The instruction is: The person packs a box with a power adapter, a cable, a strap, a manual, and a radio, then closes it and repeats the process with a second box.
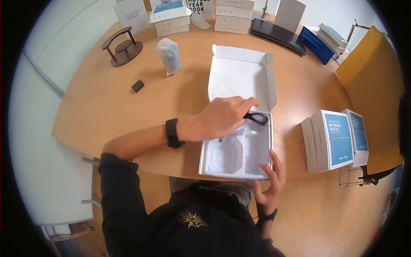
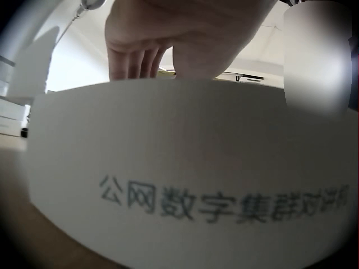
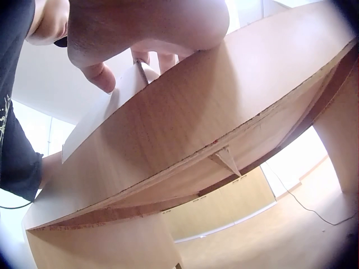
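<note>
A white box (image 1: 204,147) with a moulded tray stands at the table's near edge, lid raised away from the person. Over its upper part reaches the left hand (image 1: 220,116), gripping a looped black cable (image 1: 260,119) that lies in the upper right of the tray; its fingertips are partly hidden. In the left wrist view that hand (image 2: 179,36) points down behind a box wall (image 2: 185,140) with printed characters. The right hand (image 1: 272,182) touches the box's near right corner with fingers spread. In the right wrist view, thumb and fingers of this hand (image 3: 148,28) stand around the box corner (image 3: 126,87).
On the table (image 1: 107,111) are a black plug adapter (image 1: 138,86), a wrapped item (image 1: 169,56) and a wooden stand (image 1: 123,47). White-and-blue boxes (image 1: 338,139) stand at the right, near a yellow panel (image 1: 372,94). More boxes (image 1: 233,19) and a black device (image 1: 278,36) line the back.
</note>
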Tool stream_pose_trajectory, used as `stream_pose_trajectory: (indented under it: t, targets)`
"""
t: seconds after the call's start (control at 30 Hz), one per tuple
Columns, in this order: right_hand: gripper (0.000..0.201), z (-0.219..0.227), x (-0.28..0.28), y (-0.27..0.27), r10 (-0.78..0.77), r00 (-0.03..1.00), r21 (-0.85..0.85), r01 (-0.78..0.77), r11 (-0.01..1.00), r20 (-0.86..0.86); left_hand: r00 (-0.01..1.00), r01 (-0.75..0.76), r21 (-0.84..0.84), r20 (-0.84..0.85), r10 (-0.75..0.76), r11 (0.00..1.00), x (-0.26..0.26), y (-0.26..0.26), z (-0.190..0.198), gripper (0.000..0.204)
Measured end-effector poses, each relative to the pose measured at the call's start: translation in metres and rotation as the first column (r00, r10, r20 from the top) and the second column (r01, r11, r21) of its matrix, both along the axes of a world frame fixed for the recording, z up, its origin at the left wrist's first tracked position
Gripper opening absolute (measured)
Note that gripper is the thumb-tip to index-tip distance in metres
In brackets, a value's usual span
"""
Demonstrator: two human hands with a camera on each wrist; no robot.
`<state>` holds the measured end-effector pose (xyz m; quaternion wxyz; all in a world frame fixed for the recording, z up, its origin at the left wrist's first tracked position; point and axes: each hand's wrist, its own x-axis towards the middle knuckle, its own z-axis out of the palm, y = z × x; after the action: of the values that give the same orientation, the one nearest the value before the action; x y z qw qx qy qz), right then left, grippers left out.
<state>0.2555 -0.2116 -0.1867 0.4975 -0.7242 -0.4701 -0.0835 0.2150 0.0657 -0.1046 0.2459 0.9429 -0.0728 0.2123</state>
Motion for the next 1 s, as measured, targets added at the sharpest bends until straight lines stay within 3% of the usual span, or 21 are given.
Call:
stream_pose_trajectory:
  t: [0.07,0.1,0.17,0.3,0.37,0.5,0.57,0.77,0.9,1.0]
  targets:
    - [0.042,0.000,0.000,0.001,-0.004,1.000,0.002,0.004,1.000,0.007,0.997,-0.003,0.313,0.071,-0.020,0.950,-0.004,0.003,-0.004,0.042]
    - [0.041,0.000,0.000,0.001,-0.007,1.000,0.000,0.007,1.000,0.018,0.997,-0.003,0.314,0.069,-0.020,0.950,-0.006,0.002,-0.003,0.042]
    - [0.041,0.000,0.001,0.001,-0.008,1.000,0.001,0.008,1.000,0.020,0.975,0.028,0.373,-0.214,0.057,0.927,-0.011,0.000,0.002,0.041]
    - [0.041,-0.001,0.000,0.001,-0.010,1.000,0.000,0.010,1.000,0.026,0.988,0.004,0.362,-0.143,0.051,0.932,-0.015,-0.002,-0.001,0.039]
    - [0.041,-0.001,0.000,0.001,-0.010,1.000,-0.001,0.010,1.000,0.019,1.000,0.002,0.384,-0.008,0.001,0.923,-0.020,-0.001,0.008,0.032]
    - [0.042,-0.001,0.000,0.001,-0.011,1.000,-0.009,0.012,1.000,0.008,0.986,0.130,0.369,-0.144,-0.081,0.920,-0.037,-0.001,0.022,0.023]
    - [0.042,-0.001,0.000,0.001,-0.012,1.000,-0.009,0.012,1.000,0.013,0.969,0.180,0.458,-0.233,-0.078,0.871,-0.045,-0.006,0.014,0.018]
    - [0.043,-0.005,0.000,0.001,-0.023,1.000,0.000,0.023,1.000,0.021,0.969,0.113,0.666,-0.238,0.066,0.737,-0.047,-0.004,0.010,0.012]
    - [0.043,-0.004,0.000,0.001,-0.025,0.999,-0.004,0.025,1.000,0.026,0.977,0.052,0.645,-0.193,0.096,0.762,-0.045,0.003,0.017,0.011]
    - [0.043,-0.005,0.000,0.002,-0.024,0.999,0.004,0.024,1.000,0.026,0.984,0.012,0.544,-0.155,0.086,0.839,-0.048,0.006,0.023,0.011]
